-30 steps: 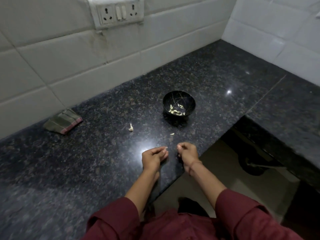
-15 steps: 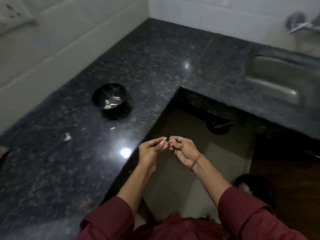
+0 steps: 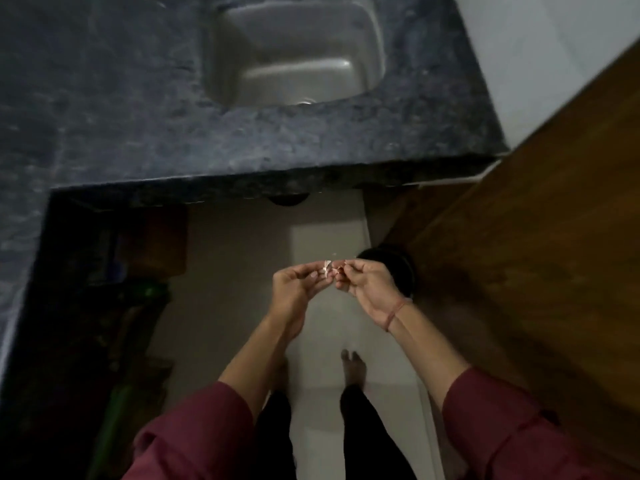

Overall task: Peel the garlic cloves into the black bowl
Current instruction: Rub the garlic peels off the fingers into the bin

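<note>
Here the left hand (image 3: 294,289) and the right hand (image 3: 363,285) both pinch the clove (image 3: 327,270) with fingertips, above the floor (image 3: 322,237). The bowl is not in view. I would hold it firm and peel in small pulls, so it does not drop.

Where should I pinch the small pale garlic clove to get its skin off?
Probably at the loose white skin flap sticking up from the small pale garlic clove, coming from the left with the left hand, while the right hand pinches its other end.
</note>
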